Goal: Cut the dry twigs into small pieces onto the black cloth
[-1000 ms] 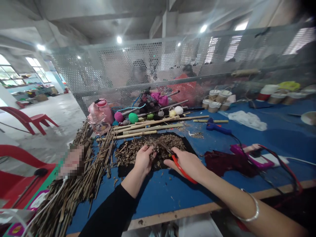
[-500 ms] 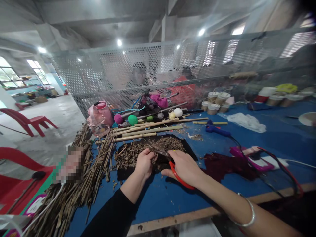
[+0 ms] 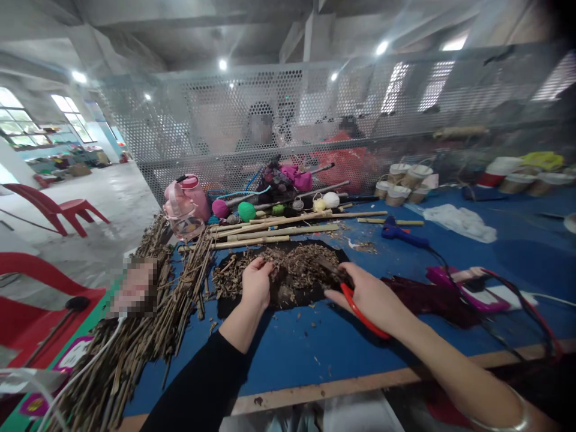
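Your right hand (image 3: 371, 294) grips the scissors (image 3: 360, 312) by their red handles at the right end of the black mat (image 3: 227, 308), the blurred blades reaching over it. Your left hand (image 3: 257, 285) is over the mat's left half, its fingers curled together at the dry brown plant bits (image 3: 310, 261); you cannot tell from here whether they pinch a piece. Those bits lie heaped across the mat, with a few crumbs on the blue surface (image 3: 288, 354) in front of it. Left of the mat you have a large spread of brown stalks (image 3: 130, 342). Just behind it lie pale bamboo sticks (image 3: 283, 231), and farther back a green yarn ball (image 3: 246, 211). The pink bottle (image 3: 198, 195) stands behind it to the left. Right of the mat is a dark red cloth (image 3: 432, 300), with a blue glue gun (image 3: 405, 234) behind that cloth.
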A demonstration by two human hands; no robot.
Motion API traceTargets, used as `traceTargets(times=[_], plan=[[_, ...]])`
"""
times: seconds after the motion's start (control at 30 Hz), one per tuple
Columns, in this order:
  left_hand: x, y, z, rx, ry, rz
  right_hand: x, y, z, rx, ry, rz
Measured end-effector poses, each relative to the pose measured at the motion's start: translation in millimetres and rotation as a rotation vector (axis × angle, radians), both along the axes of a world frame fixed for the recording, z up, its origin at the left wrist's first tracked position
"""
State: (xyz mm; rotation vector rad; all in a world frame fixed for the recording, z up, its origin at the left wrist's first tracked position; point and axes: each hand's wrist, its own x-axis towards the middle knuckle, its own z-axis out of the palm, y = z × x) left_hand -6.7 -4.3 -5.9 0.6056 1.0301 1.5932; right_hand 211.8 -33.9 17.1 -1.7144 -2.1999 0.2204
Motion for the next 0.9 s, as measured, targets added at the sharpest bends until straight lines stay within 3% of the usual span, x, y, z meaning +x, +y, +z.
traceTargets(times=[0.1, 0.17, 0.3, 0.4, 0.43, 0.5, 0.63, 0.77, 0.9], plan=[[0, 2, -3.0, 0.004, 0.018, 0.015, 17, 8, -6.9, -0.121, -0.055, -0.237], [2, 1, -5.4, 0.004, 0.038, 0.009, 23, 14, -8.5, -0.181, -0.114, -0.243], [5, 0, -8.3, 0.035, 0.099, -0.003, 26, 22, 5.8, -0.210, -0.228, -0.044], [4, -2, -7.9, 0.050, 0.196, -0.019, 16, 26, 26.4, -0.177, -0.281, -0.014], [4, -2, -7.5, 0.048, 0.234, -0.019, 9, 26, 32.4, -0.115, -0.249, -0.022], [3, -4, -6.2, 0.051, 0.312, -0.023, -12, 28, 40.3, 0.017, -0.040, 0.093], [4, -8, -3.5, 0.114, 0.405, -0.041, -59, 29, 40.6, 0.234, 0.410, 0.280], [4, -9, -2.8, 0.129, 0.432, -0.038, -79, 34, 34.7, 0.239, 0.407, 0.442], [4, -8, -2.8, 0.160, 0.429, -0.044, -77, 39, 30.9, 0.244, 0.306, 0.445]])
